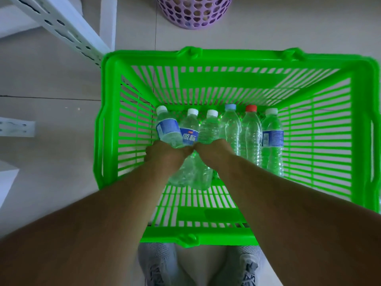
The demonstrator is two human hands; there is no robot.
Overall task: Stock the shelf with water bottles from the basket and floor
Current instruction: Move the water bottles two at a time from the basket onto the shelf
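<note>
While I look straight down into the green basket [107, 129], six water bottles [250, 131] lie side by side on its floor. My left hand [165, 155] grips the leftmost bottle [168, 129]; my right hand [214, 151] reaches onto the third bottle [208, 129], its fingers hidden, so I cannot tell their grip.

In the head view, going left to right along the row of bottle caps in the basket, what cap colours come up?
White cap → white cap → white cap → light blue cap → red cap → white cap.
</note>
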